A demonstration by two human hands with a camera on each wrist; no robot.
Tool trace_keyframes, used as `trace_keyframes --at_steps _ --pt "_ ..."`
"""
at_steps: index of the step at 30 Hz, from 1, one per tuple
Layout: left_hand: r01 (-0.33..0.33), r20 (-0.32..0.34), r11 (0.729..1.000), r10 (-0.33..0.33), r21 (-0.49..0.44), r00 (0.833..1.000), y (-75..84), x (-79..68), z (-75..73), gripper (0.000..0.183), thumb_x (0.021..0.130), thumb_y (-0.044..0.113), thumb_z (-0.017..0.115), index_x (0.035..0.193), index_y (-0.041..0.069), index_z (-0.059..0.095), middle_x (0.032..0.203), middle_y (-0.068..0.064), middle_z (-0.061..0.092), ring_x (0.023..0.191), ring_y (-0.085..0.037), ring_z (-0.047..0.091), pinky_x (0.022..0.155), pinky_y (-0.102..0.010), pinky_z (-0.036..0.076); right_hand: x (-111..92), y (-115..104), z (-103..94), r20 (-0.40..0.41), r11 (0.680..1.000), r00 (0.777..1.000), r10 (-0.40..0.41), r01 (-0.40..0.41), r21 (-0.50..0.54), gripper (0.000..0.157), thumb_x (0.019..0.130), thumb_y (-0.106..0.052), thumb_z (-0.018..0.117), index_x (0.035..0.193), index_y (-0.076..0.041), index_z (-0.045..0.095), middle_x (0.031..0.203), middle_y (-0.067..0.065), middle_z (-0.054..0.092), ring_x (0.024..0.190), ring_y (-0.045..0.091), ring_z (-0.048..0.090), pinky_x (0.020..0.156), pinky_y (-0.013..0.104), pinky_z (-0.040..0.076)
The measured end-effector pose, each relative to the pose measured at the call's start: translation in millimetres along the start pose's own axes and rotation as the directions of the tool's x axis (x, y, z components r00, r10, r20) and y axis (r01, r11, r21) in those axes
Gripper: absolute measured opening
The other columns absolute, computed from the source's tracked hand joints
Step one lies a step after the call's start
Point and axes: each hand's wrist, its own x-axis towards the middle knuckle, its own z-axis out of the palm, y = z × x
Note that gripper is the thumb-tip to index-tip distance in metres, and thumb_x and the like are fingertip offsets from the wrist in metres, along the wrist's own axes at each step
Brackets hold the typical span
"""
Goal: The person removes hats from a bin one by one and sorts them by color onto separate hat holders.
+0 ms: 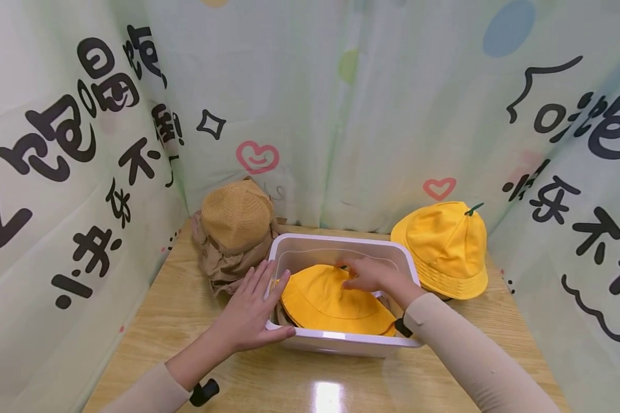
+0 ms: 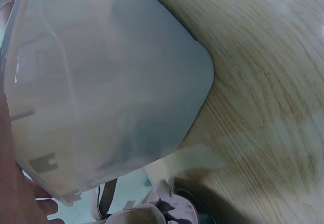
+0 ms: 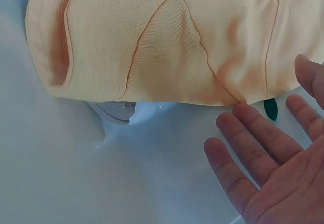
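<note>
A white plastic bin [image 1: 341, 339] stands on the table with a yellow bucket hat [image 1: 325, 298] inside it, brim toward the near side. My left hand [image 1: 251, 314] rests on the bin's left rim, fingers stretched along it and thumb over the front corner. In the left wrist view the outer wall of the bin [image 2: 111, 72] fills much of the picture. My right hand [image 1: 368, 274] reaches into the bin at the hat's crown. The right wrist view has its fingers [image 3: 243, 158] extended beside the hat [image 3: 167, 46], one fingertip right at the fabric near a green leaf tab [image 3: 271, 109].
Left of the bin sit a tan knitted hat [image 1: 236, 212] and brown cloth hats [image 1: 232, 265] in a pile. To its right is another yellow hat [image 1: 444, 246] with a green sprout. Printed curtains [image 1: 310, 115] enclose the wooden table [image 1: 196, 344].
</note>
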Motion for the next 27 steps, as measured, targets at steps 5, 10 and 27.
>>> trace_keyframes --at_steps 5,10,27 --pt "0.003 0.031 1.000 -0.003 0.010 1.000 -0.5 2.1 -0.6 0.104 0.087 0.086 0.024 0.160 0.012 0.021 0.162 -0.026 0.020 0.151 -0.040 0.019 0.119 -0.055 0.022 -0.5 0.8 -0.1 0.008 1.000 1.000 0.003 -0.004 0.030 0.049 0.094 -0.025 0.071 0.139 -0.016 0.055 0.120 0.013 0.065 0.098 0.021 0.060 0.083 0.036 0.052" --pt "0.009 0.056 1.000 -0.009 0.004 0.998 -0.2 1.4 -1.4 0.104 0.086 0.086 0.027 0.160 0.012 0.022 0.164 -0.024 0.015 0.151 -0.040 0.019 0.120 -0.055 0.021 -0.5 0.4 1.2 0.022 1.000 1.000 0.002 -0.002 0.019 0.050 0.094 -0.024 0.071 0.140 -0.013 0.054 0.121 0.013 0.064 0.102 0.024 0.059 0.089 0.040 0.052" --pt "0.000 0.025 1.000 0.000 -0.009 1.000 0.0 1.6 -1.8 0.103 0.087 0.086 0.025 0.160 0.013 0.024 0.161 -0.028 0.020 0.149 -0.042 0.024 0.117 -0.056 0.027 4.1 -7.3 0.8 0.078 0.999 0.997 0.026 -0.023 -0.036 0.037 0.094 -0.022 0.069 0.128 -0.009 0.064 0.126 0.013 0.065 0.110 0.030 0.059 0.103 0.048 0.045"
